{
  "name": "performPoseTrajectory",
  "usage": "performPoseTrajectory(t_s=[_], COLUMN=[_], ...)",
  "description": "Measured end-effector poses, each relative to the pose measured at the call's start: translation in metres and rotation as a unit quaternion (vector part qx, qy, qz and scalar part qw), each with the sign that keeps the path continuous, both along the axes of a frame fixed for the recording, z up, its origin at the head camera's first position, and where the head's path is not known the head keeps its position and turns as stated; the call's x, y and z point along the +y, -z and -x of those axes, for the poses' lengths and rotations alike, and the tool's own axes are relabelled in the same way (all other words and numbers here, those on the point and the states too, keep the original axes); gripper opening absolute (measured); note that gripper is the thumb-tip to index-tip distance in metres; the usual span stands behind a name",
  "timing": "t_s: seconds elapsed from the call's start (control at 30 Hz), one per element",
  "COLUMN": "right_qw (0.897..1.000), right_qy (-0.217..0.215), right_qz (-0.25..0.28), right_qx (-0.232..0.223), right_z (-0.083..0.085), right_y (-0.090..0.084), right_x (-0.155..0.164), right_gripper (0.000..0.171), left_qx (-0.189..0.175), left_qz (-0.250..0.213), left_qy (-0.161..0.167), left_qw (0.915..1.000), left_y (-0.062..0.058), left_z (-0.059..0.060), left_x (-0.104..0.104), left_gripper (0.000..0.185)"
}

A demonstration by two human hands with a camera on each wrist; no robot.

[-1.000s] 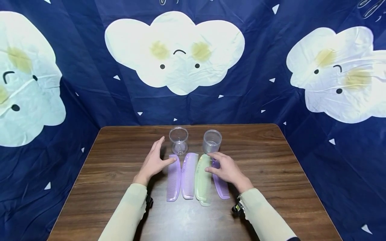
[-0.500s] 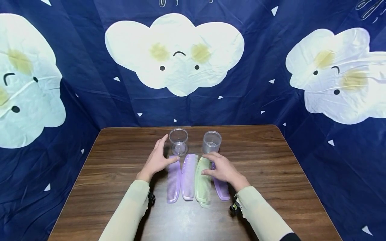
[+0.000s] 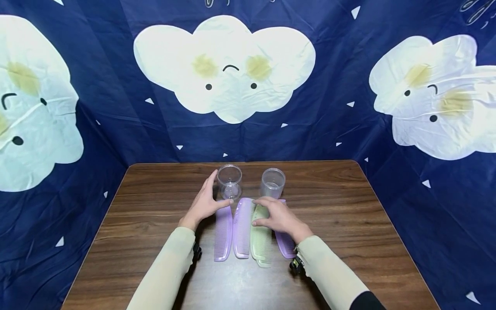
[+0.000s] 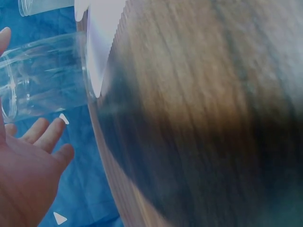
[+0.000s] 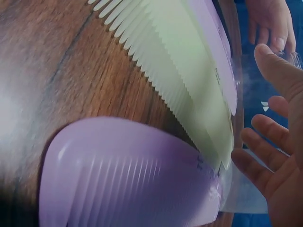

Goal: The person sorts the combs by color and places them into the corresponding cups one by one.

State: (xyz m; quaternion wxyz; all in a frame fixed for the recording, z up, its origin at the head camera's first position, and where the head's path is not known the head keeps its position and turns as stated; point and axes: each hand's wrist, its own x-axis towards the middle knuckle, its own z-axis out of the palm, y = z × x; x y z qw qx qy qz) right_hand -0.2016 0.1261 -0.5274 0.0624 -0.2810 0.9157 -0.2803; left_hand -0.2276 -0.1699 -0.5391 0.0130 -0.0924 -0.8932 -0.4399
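Several combs lie side by side on the wooden table. A purple comb (image 3: 222,237) is at the left, beside a second purple comb (image 3: 242,230). Right of those lies a green comb (image 3: 258,241), whose doubled edge and teeth in the right wrist view suggest two overlapping. Another purple comb (image 3: 286,246) is partly hidden under my right hand (image 3: 282,216), which hovers over the green comb with fingers apart, holding nothing. My left hand (image 3: 203,204) is spread just left of a clear cup (image 3: 230,175), thumb over the left comb's top; contact with the cup cannot be told.
A second clear cup (image 3: 273,183), straight-sided, stands behind the right-hand combs. The brown wooden table (image 3: 333,193) ends at a dark blue cloth (image 3: 329,125) printed with clouds, hanging at the back and both sides.
My right hand has slid left across the green comb, uncovering the top of the right purple comb. The left hand has shifted slightly right, closer to the cup. Combs and cups stay put.
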Motion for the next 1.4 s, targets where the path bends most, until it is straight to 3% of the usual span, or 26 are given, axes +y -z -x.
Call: performPoseTrajectory(t_s=[0.43, 1.0, 1.4], right_qw=[1.0, 0.999, 0.999], right_qy=[-0.022, -0.025, -0.017], right_qz=[-0.016, -0.048, -0.051], right_qx=[0.004, 0.002, -0.006], right_z=[0.01, 0.022, 0.027], right_y=[0.001, 0.002, 0.004], right_x=[-0.021, -0.04, -0.049], right_gripper=[0.08, 0.085, 0.082], left_qx=[0.004, 0.013, -0.006], left_qz=[-0.048, -0.032, -0.045], left_qy=[0.004, 0.015, 0.019], left_qw=[0.9989, 0.9993, 0.9988], left_y=[0.002, 0.009, 0.011], left_z=[0.008, 0.02, 0.024], left_x=[0.001, 0.002, 0.004], left_gripper=[0.126, 0.128, 0.125])
